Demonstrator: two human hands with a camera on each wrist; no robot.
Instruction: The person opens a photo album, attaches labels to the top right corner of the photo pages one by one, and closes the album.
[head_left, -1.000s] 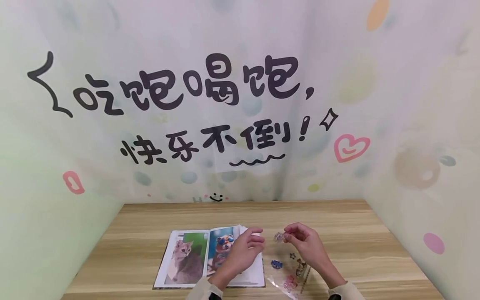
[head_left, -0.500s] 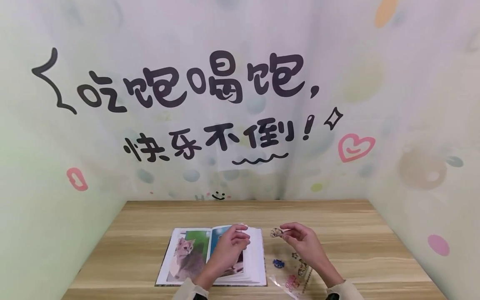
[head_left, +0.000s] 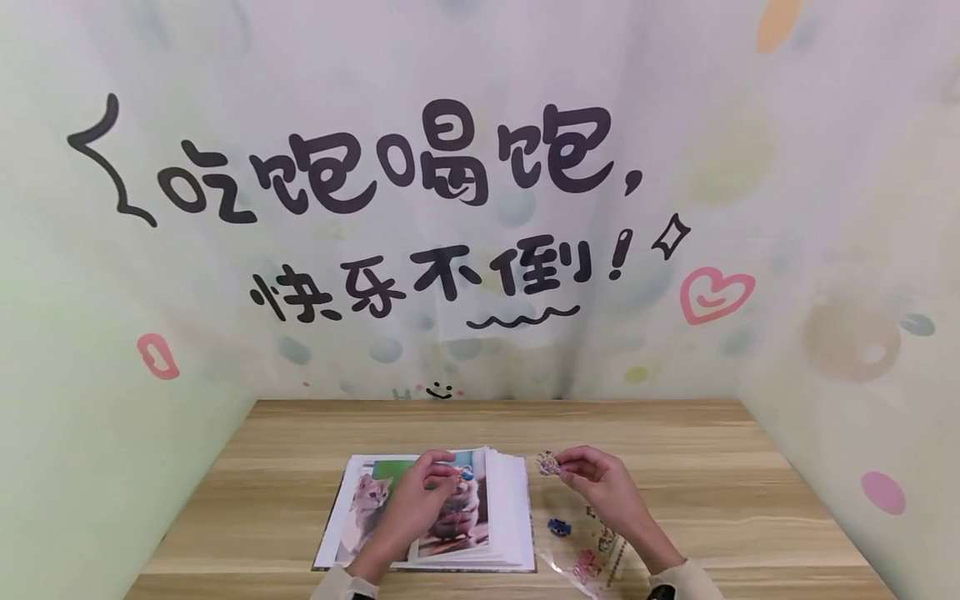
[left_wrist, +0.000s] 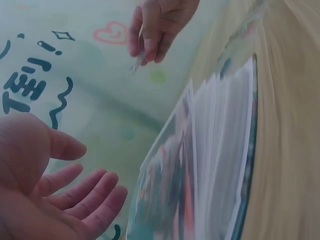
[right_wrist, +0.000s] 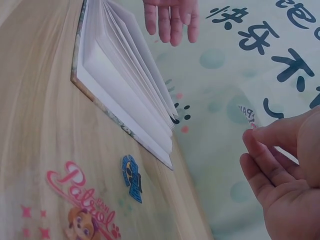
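Observation:
My right hand [head_left: 609, 487] pinches a small clear sticker [head_left: 547, 463] with dark print between thumb and fingertips, above the table right of the book. In the right wrist view the lettering on the sticker [right_wrist: 247, 114] is partly readable. My left hand [head_left: 408, 504] hovers over the open photo book [head_left: 516, 512], fingers loosely bent. The left wrist view shows nothing in that hand [left_wrist: 60, 185], and it appears apart from the pages. A cat picture [head_left: 369, 500] fills the left page, partly covered by my wrist. Opposite is a picture of an animal in blue glasses [head_left: 461, 521].
Right of the book lies a transparent sticker sheet [head_left: 588, 562] with pink lettering and cartoon dogs, partly under my right forearm. A blue sticker [head_left: 558, 527] lies near its upper left. Behind the wooden table [head_left: 315, 429] hangs a printed cloth [head_left: 420, 50].
My left hand has moved left, from the book's right side to its middle, uncovering much of the right picture. My right hand still holds the sticker, turned slightly and shifted a little left.

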